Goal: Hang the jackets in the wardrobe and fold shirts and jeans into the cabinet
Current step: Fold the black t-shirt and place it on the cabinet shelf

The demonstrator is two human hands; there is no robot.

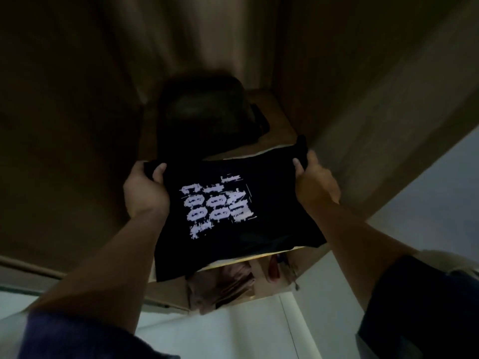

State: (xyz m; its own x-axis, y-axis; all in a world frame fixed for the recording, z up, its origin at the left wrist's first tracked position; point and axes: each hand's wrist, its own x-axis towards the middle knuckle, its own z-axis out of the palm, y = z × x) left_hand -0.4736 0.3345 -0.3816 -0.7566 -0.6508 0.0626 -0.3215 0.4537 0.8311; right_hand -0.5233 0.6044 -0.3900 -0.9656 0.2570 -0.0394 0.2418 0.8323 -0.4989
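Note:
A folded black shirt (272, 229) with white block lettering is held flat at the front edge of a wooden cabinet shelf (278, 117). My left hand (145, 189) grips the shirt's far left corner, thumb on top. My right hand (315, 181) pinches its far right corner. The shirt's near edge hangs past the shelf front. Behind it on the shelf lies a dark pile of clothing (204, 115), blurred and dim, so I cannot tell what garments are in it.
Brown cabinet walls (383, 120) close in on the left and right of the shelf. Below the shelf front, a lower compartment holds brownish folded cloth (223, 283). A pale floor or panel (233, 330) shows at the bottom.

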